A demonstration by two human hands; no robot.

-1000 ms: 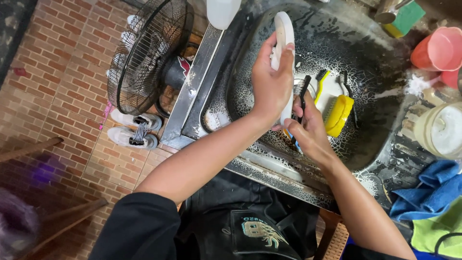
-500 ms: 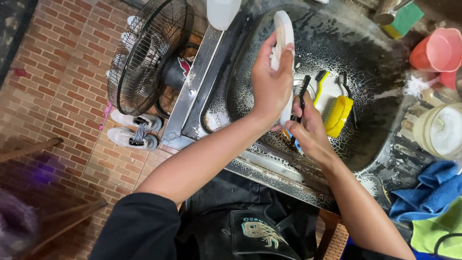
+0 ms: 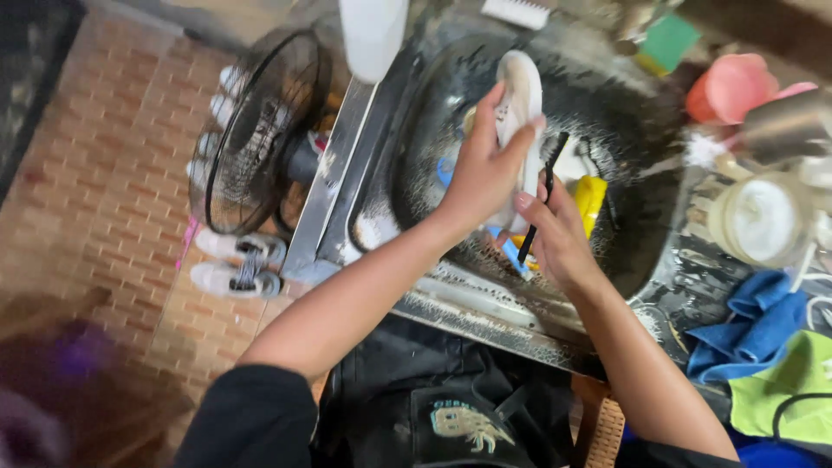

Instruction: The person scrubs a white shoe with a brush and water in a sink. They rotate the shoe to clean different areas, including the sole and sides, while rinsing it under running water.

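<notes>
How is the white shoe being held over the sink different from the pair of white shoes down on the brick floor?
The white shoe is gripped by the left hand and held upended over the sink, beside the brush in the right hand; the pair of shoes lies flat on the brick floor by the fan, untouched. The held shoe shows its side, the pair their laced tops. All are white.

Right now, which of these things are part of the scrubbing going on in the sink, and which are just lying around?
In use:
left hand holding the white shoe
right hand holding the black brush
sink

Lying about:
fan
pair of white shoes on the floor
pink cup
blue cloth
green cloth
</notes>
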